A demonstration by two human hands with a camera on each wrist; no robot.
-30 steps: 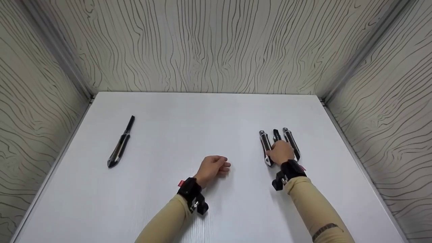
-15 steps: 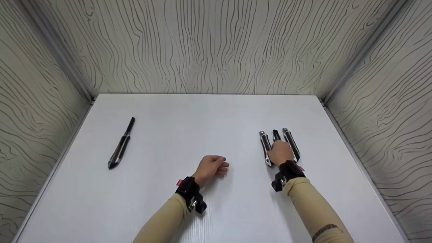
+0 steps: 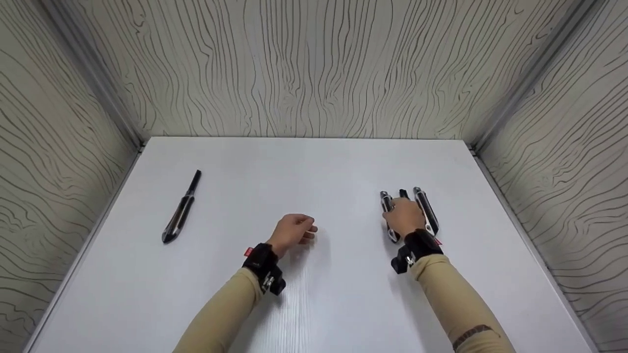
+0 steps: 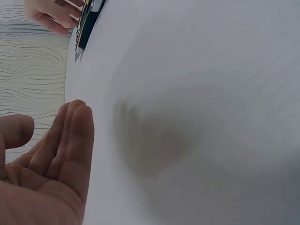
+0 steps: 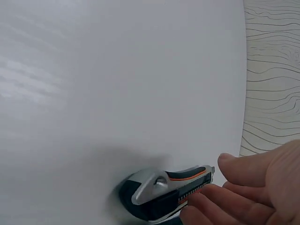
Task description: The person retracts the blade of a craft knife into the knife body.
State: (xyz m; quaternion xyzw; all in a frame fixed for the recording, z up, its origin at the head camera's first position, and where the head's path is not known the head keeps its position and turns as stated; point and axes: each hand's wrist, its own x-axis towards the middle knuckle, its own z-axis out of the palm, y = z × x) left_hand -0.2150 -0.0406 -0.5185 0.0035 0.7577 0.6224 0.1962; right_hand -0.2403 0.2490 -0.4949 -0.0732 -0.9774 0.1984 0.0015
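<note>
Three utility knives lie side by side on the right of the white table in the head view: a left one (image 3: pixel 393 236), a middle one with a black tip (image 3: pixel 403 193) and a right one (image 3: pixel 428 212). My right hand (image 3: pixel 406 216) is over the left and middle knives, hiding most of the middle one. In the right wrist view, thumb and fingers are spread apart beside a silver-and-black utility knife (image 5: pixel 154 192) with orange trim. My left hand (image 3: pixel 293 230) hovers over the table's middle, fingers loosely bent, holding nothing.
A fourth cutter (image 3: pixel 179 215) with a long black blade section out lies alone at the left. The white table (image 3: pixel 274 171) is bounded by wood-grain panels (image 3: pixel 304 68) at the back and both sides.
My left hand has moved left and slightly away from me. My right hand has shifted a little forward and toward the left knife of the row. The knives stay in place.
</note>
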